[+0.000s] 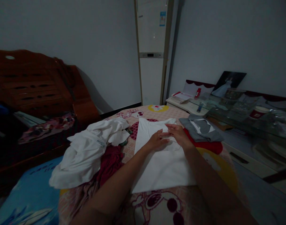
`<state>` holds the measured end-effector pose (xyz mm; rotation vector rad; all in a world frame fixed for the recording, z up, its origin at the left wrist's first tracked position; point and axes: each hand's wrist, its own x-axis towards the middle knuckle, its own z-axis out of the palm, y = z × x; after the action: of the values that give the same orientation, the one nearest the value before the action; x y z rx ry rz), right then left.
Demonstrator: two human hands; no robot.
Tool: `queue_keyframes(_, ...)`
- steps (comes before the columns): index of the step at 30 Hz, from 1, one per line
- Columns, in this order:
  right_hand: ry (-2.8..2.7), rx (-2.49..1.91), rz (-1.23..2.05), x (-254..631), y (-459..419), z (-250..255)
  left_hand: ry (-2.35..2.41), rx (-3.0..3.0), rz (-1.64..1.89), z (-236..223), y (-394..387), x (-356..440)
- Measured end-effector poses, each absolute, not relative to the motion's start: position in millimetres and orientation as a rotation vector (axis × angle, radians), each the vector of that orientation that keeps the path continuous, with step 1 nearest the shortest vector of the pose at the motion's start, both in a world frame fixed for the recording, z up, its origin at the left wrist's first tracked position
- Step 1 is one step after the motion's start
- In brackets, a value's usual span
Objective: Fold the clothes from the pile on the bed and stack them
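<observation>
A white shirt lies spread on the patterned cloth in front of me, its sides folded in and its neckline at the far end. My left hand rests on its upper part with the fingers stretched out. Close beside it, my right hand lies on the fabric near the neckline, fingers extended and almost meeting those of the left. To the left is a rumpled heap with a white garment over a maroon one. At the right, a folded grey garment sits on a red one.
A pink patterned cloth covers the round surface. A wooden bench stands left and a tall white air conditioner behind. On the right, a glass-topped cabinet carries a paper cup, papers and a red bottle.
</observation>
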<state>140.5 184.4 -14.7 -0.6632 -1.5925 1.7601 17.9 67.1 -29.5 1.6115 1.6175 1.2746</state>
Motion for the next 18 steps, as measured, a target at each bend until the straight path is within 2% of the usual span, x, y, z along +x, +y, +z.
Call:
queue_keyframes(5, -1.493, -0.766, 1.669, 163, 209, -9, 1.969, 1.248, 1.467, -34, 80, -1)
queue_keyframes(10, -1.411, -0.958, 1.538, 186, 232, -14, 2.242, 1.009, 1.401, -39, 63, -19)
queue_keyframes(15, -1.459, -1.079, 1.409, 181, 240, -25, 2.227, 1.096, 1.439, -45, 58, -18)
queue_keyframes(18, -1.709, -1.176, 1.143, 167, 255, -28, 2.114, 1.046, 1.489, -45, 60, -18)
